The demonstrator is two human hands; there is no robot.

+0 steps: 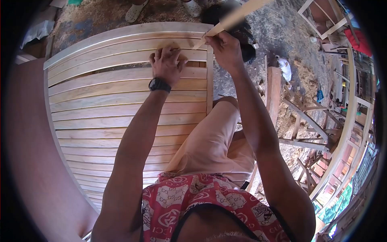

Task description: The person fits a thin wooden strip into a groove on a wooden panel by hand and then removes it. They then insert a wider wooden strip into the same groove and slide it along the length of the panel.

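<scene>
Slatted pale wood panel [133,97], left hand [166,66] flat, right hand [226,50] gripping thin strip [236,20]

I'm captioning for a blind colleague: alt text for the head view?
The left hand, wearing a watch, rests on a slatted panel while the right hand holds a wood strip, its tip over the panel. Shavings litter the floor.

There are two hands, one left hand [166,67] and one right hand [226,51], one watch [159,84], one shirt [193,195], one panel [129,109] with more than ten slats [121,99], one held strip [240,15], two clogs [136,12], one white animal [285,69] and one red cloth [357,42]. The overlapping frames [351,105] cannot be counted exactly.
</scene>
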